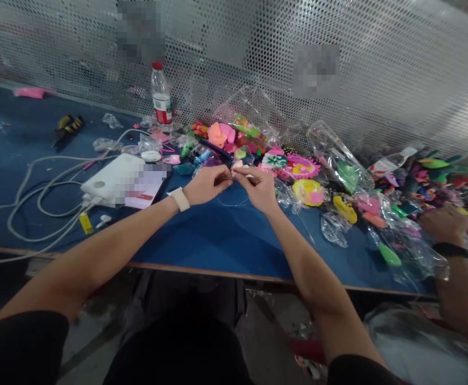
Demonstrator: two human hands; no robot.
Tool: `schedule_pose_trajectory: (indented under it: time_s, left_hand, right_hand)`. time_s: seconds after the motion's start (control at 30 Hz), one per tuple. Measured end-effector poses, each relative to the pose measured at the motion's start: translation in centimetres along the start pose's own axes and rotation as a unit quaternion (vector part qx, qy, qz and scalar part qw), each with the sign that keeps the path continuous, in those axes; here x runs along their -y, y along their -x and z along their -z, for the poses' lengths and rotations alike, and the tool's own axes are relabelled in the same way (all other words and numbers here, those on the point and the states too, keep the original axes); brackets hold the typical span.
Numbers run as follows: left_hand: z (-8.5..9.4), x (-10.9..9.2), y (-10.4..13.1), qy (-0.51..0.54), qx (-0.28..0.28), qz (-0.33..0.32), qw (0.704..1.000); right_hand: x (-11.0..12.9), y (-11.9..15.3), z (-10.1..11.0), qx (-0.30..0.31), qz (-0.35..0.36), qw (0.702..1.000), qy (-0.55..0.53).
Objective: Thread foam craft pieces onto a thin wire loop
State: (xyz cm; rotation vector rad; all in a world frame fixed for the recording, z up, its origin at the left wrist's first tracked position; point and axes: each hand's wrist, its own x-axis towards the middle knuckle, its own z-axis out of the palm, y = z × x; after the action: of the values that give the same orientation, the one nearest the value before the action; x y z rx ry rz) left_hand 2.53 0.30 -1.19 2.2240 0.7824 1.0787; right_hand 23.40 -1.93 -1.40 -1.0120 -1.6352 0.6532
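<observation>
Both hands meet above the blue table (pixel 218 235), fingertips almost touching. My left hand (pixel 209 184), with a pale band on its wrist, is closed in a pinch. My right hand (pixel 257 187) pinches too, just to its right. Something small and pale shows between the fingertips, too small to name. A thin clear strand hangs below them. Right behind the hands lies a heap of colourful foam pieces, with a pink and yellow piece (pixel 301 167) and a yellow round piece (pixel 308 192) to the right.
A white power bank (pixel 111 179) with looped cables lies left, near black-and-yellow pliers (pixel 69 128). An upright bottle (pixel 161 96) stands by the perforated metal panel (pixel 234 48). Plastic bags (pixel 334 229) lie at right. Another person's hand (pixel 444 223) is at the far right.
</observation>
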Motion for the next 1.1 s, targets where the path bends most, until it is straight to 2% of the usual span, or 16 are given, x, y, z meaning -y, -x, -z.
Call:
schedule_pose_trajectory:
  time_s: [0.13, 0.33, 0.5, 0.87, 0.97, 1.1]
  left_hand:
    - [0.0, 0.2, 0.0, 0.017, 0.004, 0.004, 1.0]
    - [0.0, 0.1, -0.1, 0.058, 0.007, 0.025, 0.998]
    - [-0.1, 0.0, -0.1, 0.061, -0.005, 0.021, 0.998]
    - [-0.2, -0.3, 0.0, 0.061, -0.014, 0.005, 0.998]
    - [-0.2, -0.3, 0.0, 0.044, -0.019, -0.004, 0.999]
    - [0.0, -0.3, 0.0, -0.004, -0.03, -0.017, 0.999]
  right_hand:
    - [0.3, 0.5, 0.0, -0.011, 0.021, 1.0, 0.018]
    - [0.0, 0.6, 0.4, -0.004, 0.111, 0.988, 0.108]
    - [-0.4, 0.5, 0.6, 0.001, 0.111, 0.986, 0.121]
    - [-1.8, -0.2, 0.5, -0.042, 0.218, 0.96, 0.173]
    - [-1.5, -0.1, 0.3, -0.042, 0.215, 0.961, 0.169]
    - [-0.9, -0.1, 0.2, -0.015, 0.171, 0.976, 0.134]
